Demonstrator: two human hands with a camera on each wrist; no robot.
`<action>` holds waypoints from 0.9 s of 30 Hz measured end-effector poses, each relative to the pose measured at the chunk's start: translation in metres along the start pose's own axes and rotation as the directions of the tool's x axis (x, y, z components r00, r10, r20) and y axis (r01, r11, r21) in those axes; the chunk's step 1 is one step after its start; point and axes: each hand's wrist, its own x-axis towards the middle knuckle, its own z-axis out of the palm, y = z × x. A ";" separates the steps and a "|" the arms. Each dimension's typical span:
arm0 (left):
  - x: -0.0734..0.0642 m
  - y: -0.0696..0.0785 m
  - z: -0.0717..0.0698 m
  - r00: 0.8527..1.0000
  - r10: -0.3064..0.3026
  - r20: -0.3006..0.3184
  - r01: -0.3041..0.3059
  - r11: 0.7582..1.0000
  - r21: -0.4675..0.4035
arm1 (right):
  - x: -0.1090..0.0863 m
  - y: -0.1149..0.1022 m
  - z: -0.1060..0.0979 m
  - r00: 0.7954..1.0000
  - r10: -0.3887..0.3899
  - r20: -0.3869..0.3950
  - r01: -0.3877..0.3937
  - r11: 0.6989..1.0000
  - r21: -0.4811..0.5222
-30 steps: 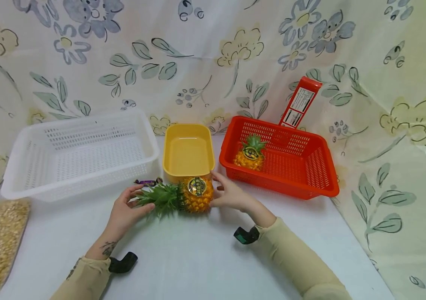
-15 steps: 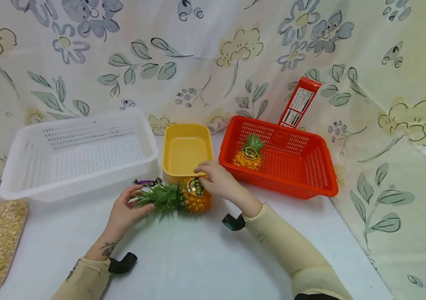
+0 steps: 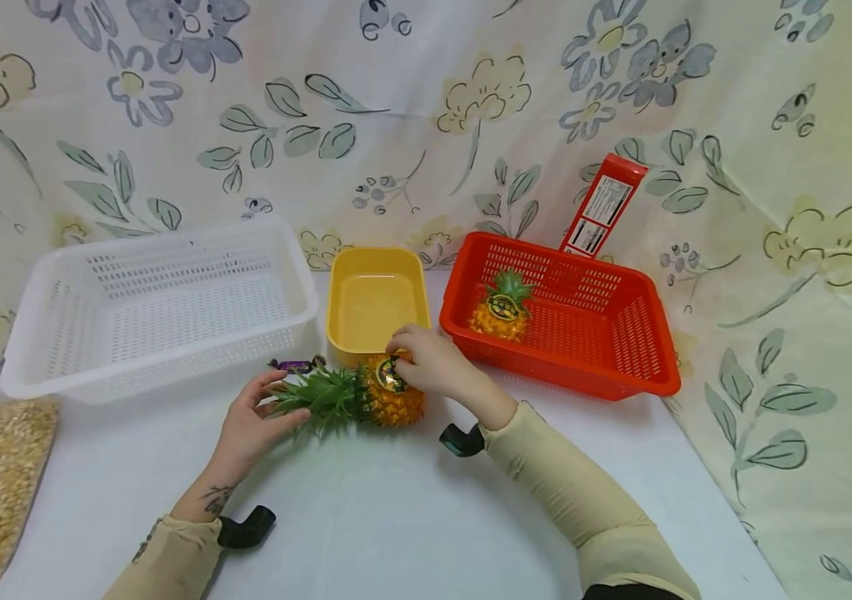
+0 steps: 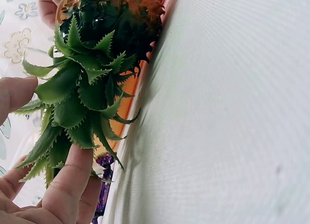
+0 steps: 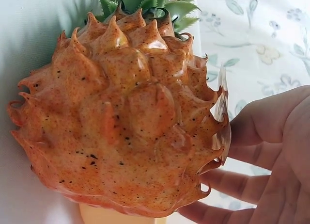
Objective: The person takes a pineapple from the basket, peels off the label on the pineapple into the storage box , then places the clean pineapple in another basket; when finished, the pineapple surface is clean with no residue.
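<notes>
A small pineapple (image 3: 388,407) with a green crown (image 3: 324,396) lies on its side on the white table. My left hand (image 3: 251,421) holds the crown, thumb on one side and fingers on the other among the spiky leaves (image 4: 80,100). My right hand (image 3: 435,358) is over the fruit's upper side, fingers bent at the black and gold label (image 3: 390,375). In the right wrist view, thumb and finger meet the label's clear edge (image 5: 222,122), which stands off the orange skin (image 5: 121,132); other fingertips are beside the fruit.
Right behind the pineapple stands a yellow tub (image 3: 377,304). A red basket (image 3: 591,371) at the right contains another labelled pineapple (image 3: 501,312). To the left are a white basket (image 3: 171,354), a purple-wrapped candy (image 3: 294,366) and a bag of corn kernels (image 3: 2,492).
My right hand has moved left from the pineapple's base end up onto its label, and its fingers have drawn in. The left hand and the pineapple have stayed put.
</notes>
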 end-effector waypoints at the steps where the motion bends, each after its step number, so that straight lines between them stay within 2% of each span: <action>1: 0.000 0.000 0.000 1.000 -0.001 0.000 0.001 1.000 -0.001 | 0.000 0.000 0.000 1.000 0.002 -0.002 -0.002 1.000 0.004; 10: 0.000 0.000 0.001 1.000 0.001 0.005 -0.001 1.000 0.002 | -0.001 0.000 0.000 0.992 -0.065 -0.108 0.074 0.994 0.077; 16: 0.000 0.000 0.000 1.000 0.004 0.007 -0.004 1.000 -0.001 | -0.008 0.002 0.000 0.971 -0.146 -0.191 0.163 0.983 0.078; 21: 0.000 -0.002 0.000 1.000 0.015 0.010 -0.015 1.000 -0.004 | -0.016 0.004 0.000 0.936 -0.242 -0.256 0.260 0.965 0.041; 24: 0.001 -0.003 0.000 1.000 0.017 0.008 -0.017 1.000 -0.003 | -0.021 0.007 0.001 0.902 -0.306 -0.304 0.328 0.945 0.020; 27: 0.001 -0.002 0.000 1.000 0.013 0.010 -0.013 1.000 -0.007 | -0.027 0.012 0.003 0.857 -0.370 -0.358 0.398 0.917 0.004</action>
